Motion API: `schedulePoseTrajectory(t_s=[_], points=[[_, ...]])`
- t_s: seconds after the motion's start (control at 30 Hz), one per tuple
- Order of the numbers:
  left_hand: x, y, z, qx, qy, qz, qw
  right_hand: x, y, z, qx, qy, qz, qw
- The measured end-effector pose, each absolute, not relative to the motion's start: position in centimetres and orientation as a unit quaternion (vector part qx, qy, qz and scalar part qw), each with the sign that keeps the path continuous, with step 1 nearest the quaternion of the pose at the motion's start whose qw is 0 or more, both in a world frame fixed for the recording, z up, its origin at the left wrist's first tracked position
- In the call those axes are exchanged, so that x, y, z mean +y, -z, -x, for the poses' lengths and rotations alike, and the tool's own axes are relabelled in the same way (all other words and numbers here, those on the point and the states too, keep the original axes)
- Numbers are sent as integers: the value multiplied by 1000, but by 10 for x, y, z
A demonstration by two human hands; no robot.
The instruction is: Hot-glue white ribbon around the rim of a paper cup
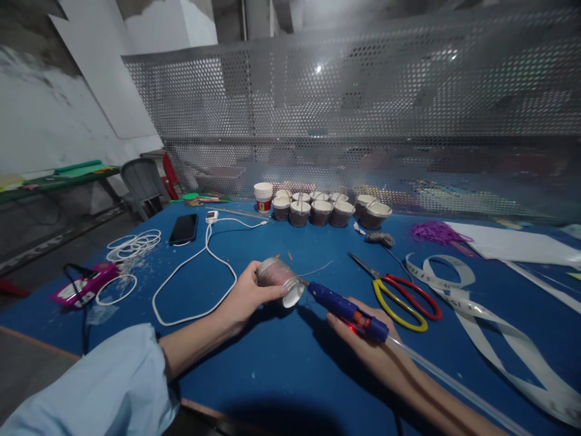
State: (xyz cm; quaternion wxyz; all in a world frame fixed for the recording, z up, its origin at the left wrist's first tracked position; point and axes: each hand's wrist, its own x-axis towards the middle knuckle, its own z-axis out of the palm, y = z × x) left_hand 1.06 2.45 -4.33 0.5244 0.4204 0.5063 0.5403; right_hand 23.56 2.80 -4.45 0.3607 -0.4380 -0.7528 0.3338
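My left hand (247, 297) is wrapped round a small paper cup (275, 274) wound with grey cord, tipped on its side with the white end facing right. A loose tail of grey cord (321, 266) sticks out from it. In my right hand (363, 339) is a blue hot glue gun (345, 307) with a lit red light. Its nozzle is at the cup's edge; whether it touches, I cannot tell. A clear glue stick (449, 381) trails out of the gun's back. Scissors (403, 297) with red and yellow handles lie just right of the gun.
Several cord-wrapped cups (321, 212) and a stack of paper cups (263, 197) line the back, before a perforated metal screen (318, 109). A phone (184, 229), white cable (195, 260) and magenta device (86, 283) lie left. Purple cord (438, 233), grey yarn (380, 238) and white ribbon (490, 327) lie right.
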Motion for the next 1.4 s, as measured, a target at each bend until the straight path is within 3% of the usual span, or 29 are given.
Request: schedulePoseTrajectory(t_s=[0.57,1.0,1.4], points=[[21,40,-12,516,-553,-470,455,27,34,-236,-747,-349,427,373],[20,41,-10,553,-522,-550,345,27,35,-237,-749,-356,429,359],[18,39,-9,557,-511,-561,338,26,32,-235,-746,-361,438,350]])
